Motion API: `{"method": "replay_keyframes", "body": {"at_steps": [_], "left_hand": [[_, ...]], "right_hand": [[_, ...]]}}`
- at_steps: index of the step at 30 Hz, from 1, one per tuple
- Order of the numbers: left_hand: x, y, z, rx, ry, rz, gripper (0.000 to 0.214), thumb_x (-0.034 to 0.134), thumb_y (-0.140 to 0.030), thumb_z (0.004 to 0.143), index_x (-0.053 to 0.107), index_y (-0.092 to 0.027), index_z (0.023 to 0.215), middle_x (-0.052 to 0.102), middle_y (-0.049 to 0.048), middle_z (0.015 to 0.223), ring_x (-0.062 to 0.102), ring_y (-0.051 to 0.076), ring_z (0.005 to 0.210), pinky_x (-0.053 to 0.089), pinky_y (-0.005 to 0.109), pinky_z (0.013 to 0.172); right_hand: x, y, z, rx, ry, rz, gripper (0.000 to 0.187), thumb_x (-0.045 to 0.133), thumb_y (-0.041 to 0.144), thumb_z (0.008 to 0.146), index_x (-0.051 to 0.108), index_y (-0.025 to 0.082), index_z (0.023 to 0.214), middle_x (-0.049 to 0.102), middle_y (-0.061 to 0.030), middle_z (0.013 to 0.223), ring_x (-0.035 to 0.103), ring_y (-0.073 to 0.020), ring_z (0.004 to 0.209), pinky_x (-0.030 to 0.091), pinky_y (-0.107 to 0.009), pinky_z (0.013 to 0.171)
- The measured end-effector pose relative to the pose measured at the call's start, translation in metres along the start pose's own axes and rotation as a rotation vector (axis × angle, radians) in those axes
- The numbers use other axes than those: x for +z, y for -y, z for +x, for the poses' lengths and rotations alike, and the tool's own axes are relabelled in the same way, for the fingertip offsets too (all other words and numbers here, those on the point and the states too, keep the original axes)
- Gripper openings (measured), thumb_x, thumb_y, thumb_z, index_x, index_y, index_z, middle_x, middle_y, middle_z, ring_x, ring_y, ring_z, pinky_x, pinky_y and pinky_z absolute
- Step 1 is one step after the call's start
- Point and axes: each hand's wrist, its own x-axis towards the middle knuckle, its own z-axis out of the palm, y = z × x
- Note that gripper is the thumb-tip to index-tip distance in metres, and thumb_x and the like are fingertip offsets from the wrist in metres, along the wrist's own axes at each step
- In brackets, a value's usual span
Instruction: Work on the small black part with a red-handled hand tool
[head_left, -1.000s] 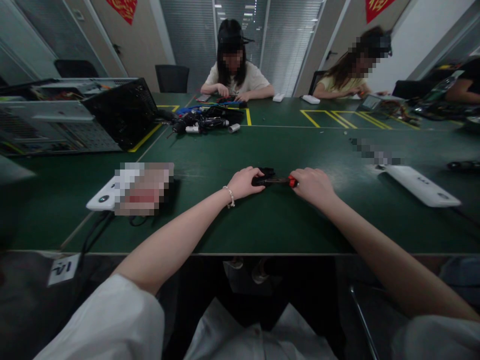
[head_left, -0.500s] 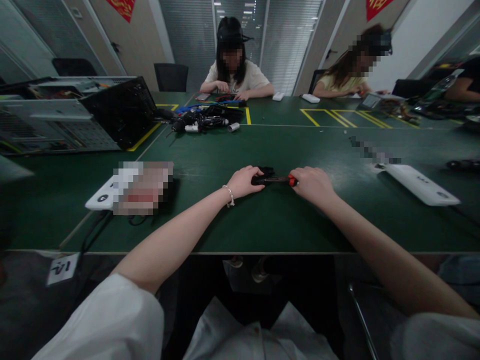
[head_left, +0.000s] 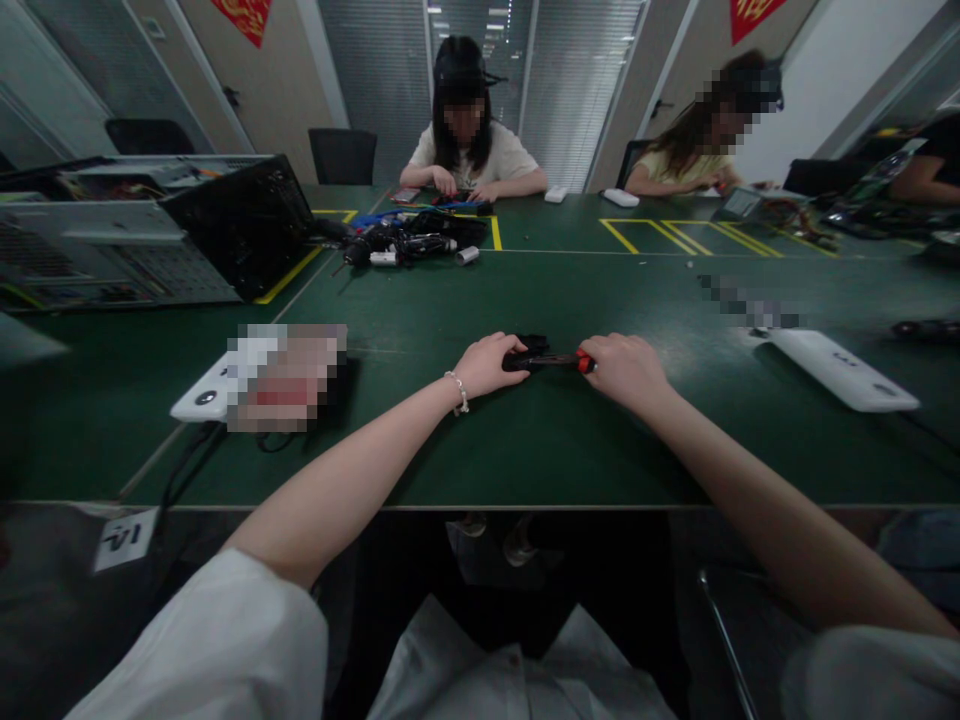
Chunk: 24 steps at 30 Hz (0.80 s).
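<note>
My left hand is closed on a small black part just above the green table, its thumb and fingers pinching the near end. What exactly the part is, I cannot make out. Opposite it, my right hand is wrapped round the red handle of a pair of pliers. The dark metal jaws point left and meet the black part between my two hands. Most of the handles are hidden in my right palm.
At the left stands an open computer case. White power banks lie on both sides, with cables. A heap of cables and a drill is further back. Two people sit across the green table.
</note>
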Motion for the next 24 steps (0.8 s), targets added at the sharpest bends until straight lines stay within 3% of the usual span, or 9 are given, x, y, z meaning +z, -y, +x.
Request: {"method": "replay_keyframes", "body": {"at_steps": [24], "left_hand": [[0.0014, 0.0016, 0.0006, 0.000, -0.009, -0.001, 0.032, 0.062, -0.036, 0.073, 0.058, -0.018, 0.099, 0.059, 0.0055, 0.099, 0.055, 0.021, 0.092, 0.045, 0.034, 0.077]], "right_hand": [[0.0001, 0.0016, -0.0008, 0.000, -0.001, 0.003, 0.017, 0.044, 0.022, 0.077, 0.060, 0.018, 0.083, 0.066, -0.0069, 0.083, 0.055, -0.0197, 0.075, 0.031, -0.030, 0.061]]}}
